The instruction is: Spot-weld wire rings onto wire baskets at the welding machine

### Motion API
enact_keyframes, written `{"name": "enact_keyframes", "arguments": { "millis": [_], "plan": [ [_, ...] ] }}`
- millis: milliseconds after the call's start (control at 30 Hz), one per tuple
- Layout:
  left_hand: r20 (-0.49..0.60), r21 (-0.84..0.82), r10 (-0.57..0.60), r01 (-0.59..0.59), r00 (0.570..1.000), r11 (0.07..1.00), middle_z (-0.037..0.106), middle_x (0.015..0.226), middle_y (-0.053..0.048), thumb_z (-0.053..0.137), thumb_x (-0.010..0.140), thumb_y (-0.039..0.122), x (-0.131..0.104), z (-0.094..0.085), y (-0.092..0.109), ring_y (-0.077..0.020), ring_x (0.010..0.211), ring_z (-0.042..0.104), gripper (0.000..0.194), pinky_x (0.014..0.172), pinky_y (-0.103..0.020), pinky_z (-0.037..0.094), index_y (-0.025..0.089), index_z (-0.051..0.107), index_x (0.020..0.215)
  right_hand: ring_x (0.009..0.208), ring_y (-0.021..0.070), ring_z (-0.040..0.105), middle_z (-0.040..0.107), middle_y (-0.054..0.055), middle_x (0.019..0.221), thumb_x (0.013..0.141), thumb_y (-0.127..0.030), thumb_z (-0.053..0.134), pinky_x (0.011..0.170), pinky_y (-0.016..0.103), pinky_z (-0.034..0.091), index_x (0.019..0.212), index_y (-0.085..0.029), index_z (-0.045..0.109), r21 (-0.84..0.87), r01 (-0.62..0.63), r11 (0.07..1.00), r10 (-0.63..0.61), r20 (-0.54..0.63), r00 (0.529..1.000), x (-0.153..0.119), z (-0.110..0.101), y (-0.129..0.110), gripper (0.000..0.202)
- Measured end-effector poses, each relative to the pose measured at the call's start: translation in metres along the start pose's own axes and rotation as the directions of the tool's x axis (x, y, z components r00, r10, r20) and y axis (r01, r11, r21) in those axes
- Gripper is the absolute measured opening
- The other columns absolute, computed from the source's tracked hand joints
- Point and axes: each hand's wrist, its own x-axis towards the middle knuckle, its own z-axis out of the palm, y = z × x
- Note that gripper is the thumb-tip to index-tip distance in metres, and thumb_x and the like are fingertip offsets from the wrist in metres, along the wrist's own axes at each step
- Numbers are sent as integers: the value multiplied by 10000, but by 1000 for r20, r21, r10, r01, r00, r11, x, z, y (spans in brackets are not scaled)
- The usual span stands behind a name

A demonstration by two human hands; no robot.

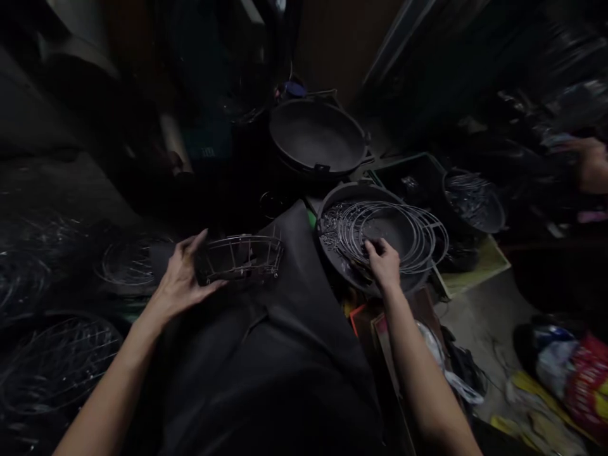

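Note:
My left hand (187, 275), thumb and fingers spread apart, is at the left end of a curved wire frame (242, 269) above the dark cloth (285, 316) over my lap. Whether it bears the frame's weight is not plain. On the right, my right hand (384, 261) has its fingers pinched together at a stack of thin metal rings (422, 231). The rings lie over a round dark basin (351, 272) that also holds small metal pieces (332, 221) along its left side. What exactly sits between those fingertips is too small to tell.
Behind the basin stands a wide dark pan (318, 136). A bowl of metal pieces (475, 199) is at the right, near a yellowish crate edge (475, 272). Wire grids (61, 361) fill the lower left. Another person's hand (593, 164) shows at the right edge; bags (584, 380) lie below.

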Motion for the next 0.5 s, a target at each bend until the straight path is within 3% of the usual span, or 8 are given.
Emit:
{"name": "enact_keyframes", "arguments": {
  "millis": [67,133,267,367,433,500],
  "plan": [
    [64,49,-23,20,998,999,385,1291,-67,676,654,593,6,-2,13,-359,1145,446,989,945,-569,411,393,104,1437,964,290,603,676,157,988,728,-432,579,886,430,441,926,-133,667,-67,-33,997,40,111,993,4,1,19,369],
    [73,126,-25,15,997,992,390,1279,-114,660,675,589,11,-1,30,-352,1163,418,972,972,-536,365,306,145,1449,962,292,609,687,141,963,683,-366,636,894,423,436,874,-157,678,-107,-19,994,45,247,968,9,17,26,286],
    [172,228,46,-85,984,970,450,1209,-112,653,702,531,29,1,55,-318,1103,451,863,958,-489,338,293,250,1427,924,298,632,698,132,868,649,-252,656,862,407,451,787,-161,679,-163,54,985,30,475,879,23,59,20,167],
    [252,200,21,-73,967,977,498,1064,-81,678,691,476,33,-7,60,-281,986,513,767,870,-439,401,271,370,1363,860,291,655,696,103,760,631,-168,639,797,372,473,710,-175,672,-197,99,975,35,580,814,30,75,17,86],
    [177,146,17,-43,984,988,505,1035,-65,705,666,469,27,-14,56,-270,967,531,753,859,-430,418,261,397,1321,853,272,658,698,86,757,639,-150,628,782,342,476,714,-179,673,-212,106,972,42,594,804,30,76,21,93],
    [33,79,15,-17,999,997,511,1062,-56,728,645,467,17,-15,46,-264,979,540,756,878,-434,424,273,391,1293,881,257,652,704,93,827,658,-171,633,801,323,471,772,-167,678,-218,93,971,48,565,824,30,75,28,122]
  ]
}}
